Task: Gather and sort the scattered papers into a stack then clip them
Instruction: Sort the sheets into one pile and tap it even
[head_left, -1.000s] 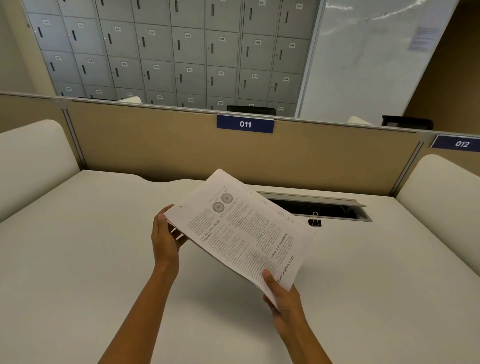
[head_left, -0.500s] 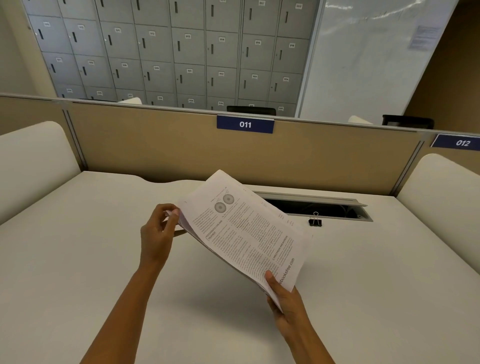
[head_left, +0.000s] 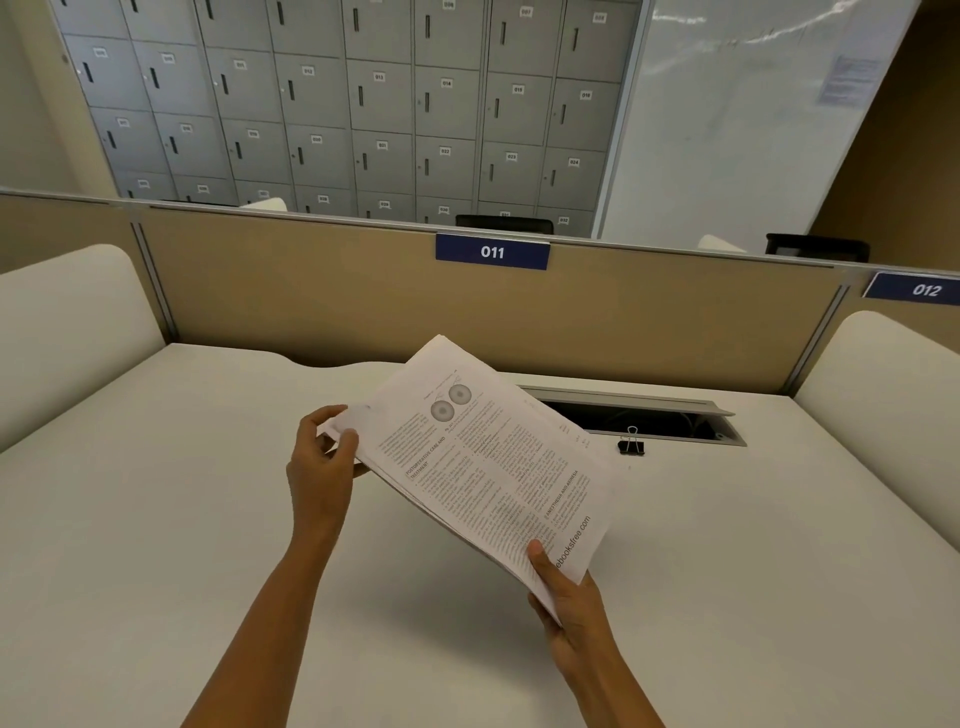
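Grey lockers (head_left: 363, 104) fill the wall beyond your cubicle, with a whiteboard (head_left: 753, 119) leaning to their right, and a tan partition (head_left: 311, 301) closes the far edge of the desk (head_left: 156, 519), carrying a blue label (head_left: 492, 252) that reads 011 (a second label (head_left: 924, 289), 012, sits further right, over the next bay). White rounded side panels (head_left: 62, 322) flank the desk. You hold the stack of papers (head_left: 493, 457) up off the desk, above its middle, tilted so that the far corner rises toward the partition and the near corner dips toward you; the top sheet faces up, showing columns of print, two round grey figures near its upper end and a web address along its lower edge. Your left hand (head_left: 317, 467) grips the stack's left corner, fingers and thumb curled round it, where the page edges fan apart a little. Your right hand (head_left: 566, 597) pinches the near corner, thumb pressed on the printed face and the other fingers hidden beneath the paper. Both forearms reach in from the bottom of the view. Behind the stack, a long cable hatch (head_left: 649, 415) is set into the desk with its lid raised and its inside dark. A black binder clip (head_left: 631, 446) lies on the desk just in front of that hatch, to the right of the papers and apart from them, its wire handles standing up.
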